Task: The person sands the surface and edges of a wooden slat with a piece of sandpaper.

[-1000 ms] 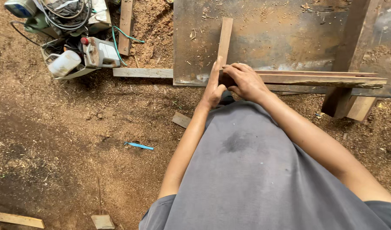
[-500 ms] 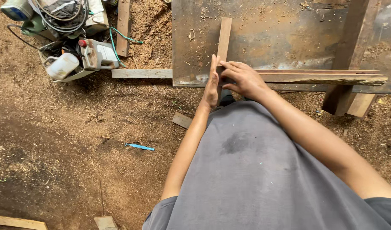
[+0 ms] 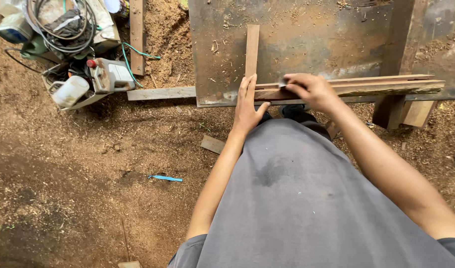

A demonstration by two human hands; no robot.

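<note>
Rusty flat metal surface (image 3: pixel 307 44) seen far centre. Long reddish wooden plank (image 3: pixel 366 87) laid along near edge, pinched by right hand (image 3: pixel 309 92). Narrow upright wooden strip (image 3: pixel 251 49) touched by left hand (image 3: pixel 248 106), grip released, flat.

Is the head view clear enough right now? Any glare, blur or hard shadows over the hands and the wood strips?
Head view: soft, even daylight, no glare, only faint shadows; left hand, right hand and long wood strip are sharp; wide-angle lens bends the edges slightly; the grey shirt fills the lower frame.
</note>
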